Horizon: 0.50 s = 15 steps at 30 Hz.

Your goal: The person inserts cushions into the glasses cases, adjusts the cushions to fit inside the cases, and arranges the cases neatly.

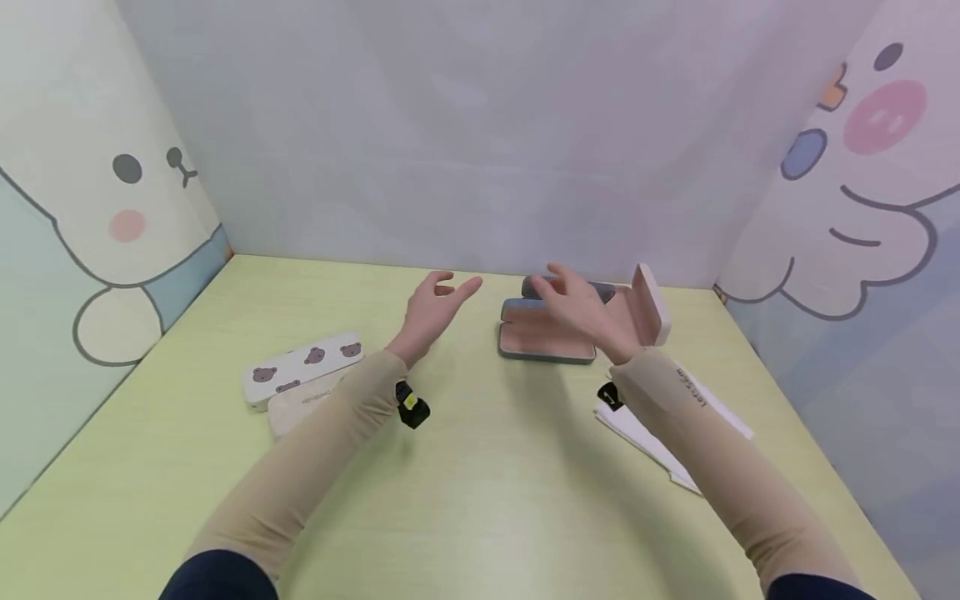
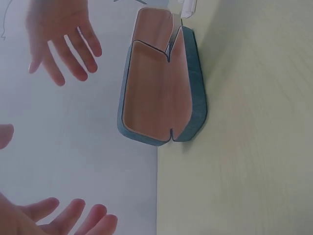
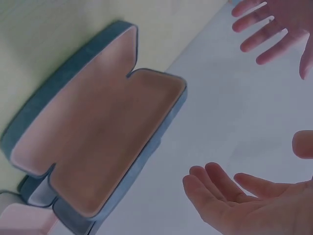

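I'm seeing the bear-print case (image 1: 307, 365) lying on the table (image 1: 465, 500); next, the left hand (image 1: 428, 317) is hovering empty, fingers relaxed; the blue case (image 1: 551, 343) is sitting open, touching neither hand; near it, the right hand (image 1: 581, 312) is hovering, fingers loose, holding nothing.

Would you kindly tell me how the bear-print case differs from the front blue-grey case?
The bear-print case looks closed, while the front blue-grey case stands open, showing a pink lining. The bear-print case is white with bear faces; the front blue-grey case looks plain outside. Both are elongated, round-cornered and rest on the table.
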### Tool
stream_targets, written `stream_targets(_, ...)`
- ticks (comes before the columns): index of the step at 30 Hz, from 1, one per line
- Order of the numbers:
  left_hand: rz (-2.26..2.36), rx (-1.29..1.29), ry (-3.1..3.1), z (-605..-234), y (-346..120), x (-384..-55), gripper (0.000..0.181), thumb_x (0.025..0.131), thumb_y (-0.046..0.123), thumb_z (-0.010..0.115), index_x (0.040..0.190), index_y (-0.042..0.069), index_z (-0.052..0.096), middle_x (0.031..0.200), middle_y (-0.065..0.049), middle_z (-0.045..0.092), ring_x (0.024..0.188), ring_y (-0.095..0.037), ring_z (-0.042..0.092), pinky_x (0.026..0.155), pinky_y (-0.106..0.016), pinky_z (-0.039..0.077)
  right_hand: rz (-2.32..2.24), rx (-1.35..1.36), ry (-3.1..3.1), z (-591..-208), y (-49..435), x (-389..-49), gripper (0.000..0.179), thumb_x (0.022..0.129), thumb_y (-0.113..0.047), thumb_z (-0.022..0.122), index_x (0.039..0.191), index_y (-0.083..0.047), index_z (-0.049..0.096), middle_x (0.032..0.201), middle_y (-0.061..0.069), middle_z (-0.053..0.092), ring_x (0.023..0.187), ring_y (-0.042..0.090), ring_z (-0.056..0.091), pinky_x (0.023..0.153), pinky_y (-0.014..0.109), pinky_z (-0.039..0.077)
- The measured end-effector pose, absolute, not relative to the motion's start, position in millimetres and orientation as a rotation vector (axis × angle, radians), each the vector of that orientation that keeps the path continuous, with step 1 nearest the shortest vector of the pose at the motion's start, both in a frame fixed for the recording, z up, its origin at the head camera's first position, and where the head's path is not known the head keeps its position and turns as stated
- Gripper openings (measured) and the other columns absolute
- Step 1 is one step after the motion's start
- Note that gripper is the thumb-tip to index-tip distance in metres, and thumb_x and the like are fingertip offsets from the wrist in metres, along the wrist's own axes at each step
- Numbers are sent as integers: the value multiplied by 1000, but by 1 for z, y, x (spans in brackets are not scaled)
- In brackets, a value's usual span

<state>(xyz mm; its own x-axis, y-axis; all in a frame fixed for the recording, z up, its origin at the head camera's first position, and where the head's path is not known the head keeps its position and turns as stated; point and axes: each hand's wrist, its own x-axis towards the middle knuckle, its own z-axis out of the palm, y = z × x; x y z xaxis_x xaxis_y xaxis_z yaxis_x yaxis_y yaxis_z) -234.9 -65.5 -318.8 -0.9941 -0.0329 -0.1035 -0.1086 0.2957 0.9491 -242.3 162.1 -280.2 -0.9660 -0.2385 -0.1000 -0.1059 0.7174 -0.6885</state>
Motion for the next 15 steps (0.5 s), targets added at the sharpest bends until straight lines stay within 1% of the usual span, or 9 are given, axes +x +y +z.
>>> stream_targets(3,1801,-157,2466,-321,-58,-245,76,86,58,60,143,13,39,140,-11,48,126,-27,49,104,-46,42,-1095,-187,2764,-281,181,-244,76,98,-57,35,154,-11,15,154,21,31,140,35,34,109,53,36)
stream_targets(6,1782,-180,2448,-325,-52,-253,76,86,58,58,143,11,40,144,-12,45,130,-28,46,107,-45,40,-1092,-107,2776,-281,199,-243,80,96,-61,34,154,-10,14,154,23,28,141,38,32,109,56,34)
stream_targets(9,1769,-190,2430,-329,-45,-259,75,87,58,58,141,9,41,147,-12,41,134,-28,42,110,-46,37,-1082,-43,2773,-284,214,-244,82,96,-62,32,154,-7,13,155,24,25,143,39,28,112,57,30)
stream_targets(12,1753,-192,2416,-334,-38,-263,74,87,58,57,140,9,42,147,-12,41,135,-28,40,111,-46,36,-1073,-3,2780,-290,225,-246,81,97,-60,31,153,-3,14,156,24,23,143,39,27,113,56,28)
stream_targets(15,1725,-198,2395,-340,-31,-267,76,87,59,57,141,8,41,144,-12,43,131,-28,43,109,-46,37,-1091,8,2767,-298,233,-247,77,99,-56,29,152,-1,17,155,25,24,143,40,26,114,56,27)
